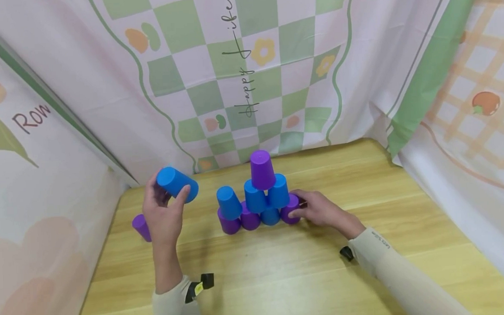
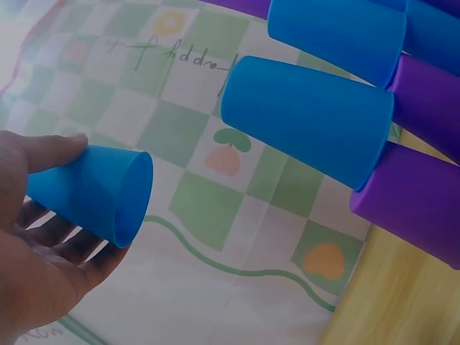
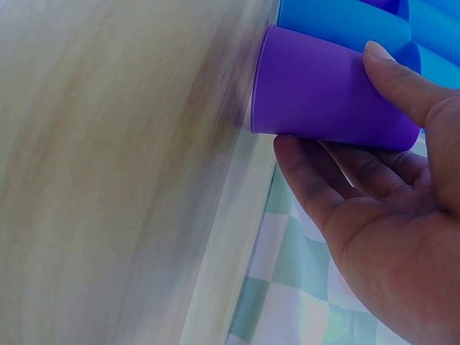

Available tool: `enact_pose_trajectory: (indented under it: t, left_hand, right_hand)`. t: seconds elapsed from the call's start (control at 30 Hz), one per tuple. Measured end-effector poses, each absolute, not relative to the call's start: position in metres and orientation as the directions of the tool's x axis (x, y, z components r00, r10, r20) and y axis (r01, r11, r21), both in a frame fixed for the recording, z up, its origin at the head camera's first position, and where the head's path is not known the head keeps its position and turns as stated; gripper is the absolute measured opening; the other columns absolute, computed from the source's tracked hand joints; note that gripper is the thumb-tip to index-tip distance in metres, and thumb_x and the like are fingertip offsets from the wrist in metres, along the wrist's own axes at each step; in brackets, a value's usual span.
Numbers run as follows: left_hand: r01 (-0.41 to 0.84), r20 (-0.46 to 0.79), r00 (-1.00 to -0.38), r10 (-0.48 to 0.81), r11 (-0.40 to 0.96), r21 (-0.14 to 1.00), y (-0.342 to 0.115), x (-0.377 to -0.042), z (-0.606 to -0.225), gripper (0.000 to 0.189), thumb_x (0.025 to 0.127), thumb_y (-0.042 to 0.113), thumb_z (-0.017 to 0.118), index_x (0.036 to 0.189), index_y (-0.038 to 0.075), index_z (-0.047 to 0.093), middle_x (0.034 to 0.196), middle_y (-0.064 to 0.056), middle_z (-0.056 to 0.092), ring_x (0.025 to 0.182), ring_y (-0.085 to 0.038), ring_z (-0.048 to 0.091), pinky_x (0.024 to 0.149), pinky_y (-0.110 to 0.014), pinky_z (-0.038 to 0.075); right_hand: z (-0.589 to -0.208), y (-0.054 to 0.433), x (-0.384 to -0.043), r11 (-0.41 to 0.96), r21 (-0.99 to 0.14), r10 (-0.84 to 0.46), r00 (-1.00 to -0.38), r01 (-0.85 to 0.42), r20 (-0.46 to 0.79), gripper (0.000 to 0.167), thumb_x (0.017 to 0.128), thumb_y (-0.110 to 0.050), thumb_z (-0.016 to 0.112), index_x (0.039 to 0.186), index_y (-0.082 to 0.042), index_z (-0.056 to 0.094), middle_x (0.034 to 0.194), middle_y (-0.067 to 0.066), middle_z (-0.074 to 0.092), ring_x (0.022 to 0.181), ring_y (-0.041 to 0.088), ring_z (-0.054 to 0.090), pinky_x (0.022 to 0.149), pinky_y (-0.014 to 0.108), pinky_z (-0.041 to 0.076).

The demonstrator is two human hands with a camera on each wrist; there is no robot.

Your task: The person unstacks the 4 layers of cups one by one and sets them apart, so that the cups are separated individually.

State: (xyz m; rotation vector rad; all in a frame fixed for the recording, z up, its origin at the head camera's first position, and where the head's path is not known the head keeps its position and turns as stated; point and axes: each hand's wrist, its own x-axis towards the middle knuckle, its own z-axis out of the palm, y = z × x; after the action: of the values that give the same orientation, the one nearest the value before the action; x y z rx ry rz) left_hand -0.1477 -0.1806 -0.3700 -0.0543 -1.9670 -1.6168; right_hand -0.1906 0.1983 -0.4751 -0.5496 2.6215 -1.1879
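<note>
My left hand (image 1: 164, 216) holds a blue cup (image 1: 175, 183) tilted in the air, thumb on one side and fingers round the other. In the left wrist view the cup's open rim faces the stack. My right hand (image 1: 318, 208) grips the purple cup (image 1: 290, 211) at the right end of the bottom row, with its thumb on the near side. Upside-down cups form the stack: several purple and blue ones below, then a left blue cup (image 1: 229, 203) and two more blue cups (image 1: 255, 197) above. A purple cup (image 1: 262, 170) stands on top of the right-hand pair.
Another purple cup (image 1: 141, 227) is at the table's left side, partly hidden behind my left hand. The wooden table (image 1: 256, 278) meets a checked cloth (image 1: 257, 83) at the back. Printed curtains hang at both sides.
</note>
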Motion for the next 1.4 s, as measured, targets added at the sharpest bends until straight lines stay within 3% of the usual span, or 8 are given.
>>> enact_pose_trajectory:
  t: [0.23, 0.5, 1.07, 1.4]
  left_hand:
    - [0.361, 0.437, -0.835, -0.333, 0.268, 0.893, -0.184, -0.150, -0.378, 0.059, 0.093, 0.012, 0.081, 0.146, 0.006, 0.055, 0.134, 0.001, 0.065, 0.124, -0.017, 0.064, 0.113, -0.043, 0.052]
    - [0.298, 0.381, -0.856, -0.350, 0.268, 0.916, -0.187, -0.153, -0.389, 0.062, 0.093, 0.012, 0.081, 0.148, 0.004, 0.053, 0.141, -0.013, 0.063, 0.131, -0.031, 0.061, 0.117, -0.056, 0.047]
    - [0.209, 0.292, -0.875, -0.386, 0.242, 0.948, -0.198, -0.163, -0.420, 0.060, 0.091, 0.003, 0.080, 0.144, 0.000, 0.053, 0.143, -0.022, 0.060, 0.134, -0.041, 0.058, 0.118, -0.058, 0.044]
    - [0.125, 0.201, -0.895, -0.398, 0.209, 0.970, -0.203, -0.165, -0.431, 0.062, 0.093, 0.003, 0.078, 0.148, 0.004, 0.050, 0.150, -0.021, 0.056, 0.142, -0.041, 0.052, 0.122, -0.057, 0.039]
  right_hand:
    - [-0.474, 0.198, -0.191, 0.611, -0.756, -0.409, -0.911, -0.234, -0.048, 0.048, 0.098, -0.027, 0.076, 0.140, -0.009, 0.062, 0.126, 0.008, 0.073, 0.116, 0.027, 0.069, 0.102, 0.051, 0.059]
    - [-0.474, 0.198, -0.190, 0.605, -0.758, -0.412, -0.911, -0.245, -0.034, 0.047, 0.098, -0.026, 0.076, 0.139, -0.008, 0.062, 0.125, 0.010, 0.073, 0.114, 0.028, 0.070, 0.101, 0.050, 0.059]
    - [-0.473, 0.199, -0.190, 0.597, -0.763, -0.423, -0.906, -0.247, -0.038, 0.048, 0.098, -0.026, 0.076, 0.141, -0.009, 0.062, 0.126, 0.009, 0.073, 0.116, 0.028, 0.069, 0.102, 0.050, 0.059]
    - [-0.475, 0.199, -0.191, 0.591, -0.768, -0.426, -0.904, -0.247, -0.038, 0.050, 0.098, -0.027, 0.077, 0.142, -0.009, 0.061, 0.127, 0.009, 0.072, 0.116, 0.028, 0.069, 0.101, 0.050, 0.059]
